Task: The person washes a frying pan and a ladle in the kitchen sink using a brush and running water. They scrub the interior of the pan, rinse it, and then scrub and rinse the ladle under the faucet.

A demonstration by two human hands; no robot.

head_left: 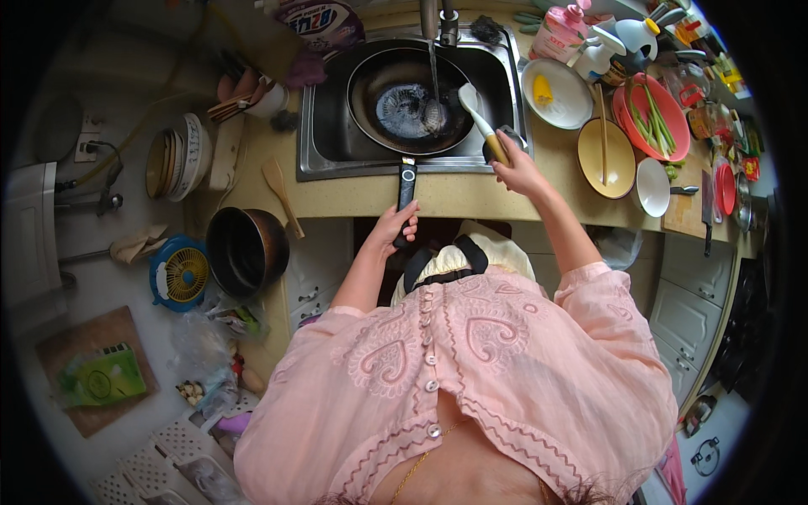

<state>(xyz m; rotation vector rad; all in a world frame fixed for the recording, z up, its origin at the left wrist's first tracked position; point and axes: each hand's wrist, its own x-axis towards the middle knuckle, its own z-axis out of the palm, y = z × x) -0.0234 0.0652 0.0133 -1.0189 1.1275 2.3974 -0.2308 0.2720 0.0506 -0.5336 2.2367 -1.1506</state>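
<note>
A dark frying pan (370, 126) rests over the sink (311, 135), tilted toward me, with water inside. A stream runs into it from the faucet (428, 25). My left hand (396, 225) is closed round the pan's black handle (406, 189), near its end. My right hand (520, 168) grips the tan handle of a white-headed dish brush (477, 114), held over the sink's right side with its head by the pan's rim. Its bristles cannot be made out. A dark patch shows by the right fingers; what it is cannot be told.
To the right stand a white plate (572, 105) with a yellow piece, a yellow bowl (619, 160) with chopsticks, a red basin (673, 126) of green stalks, a white bowl (652, 188) and a knife (707, 219). At left are a wooden spatula (282, 194) and a dark pot (231, 252).
</note>
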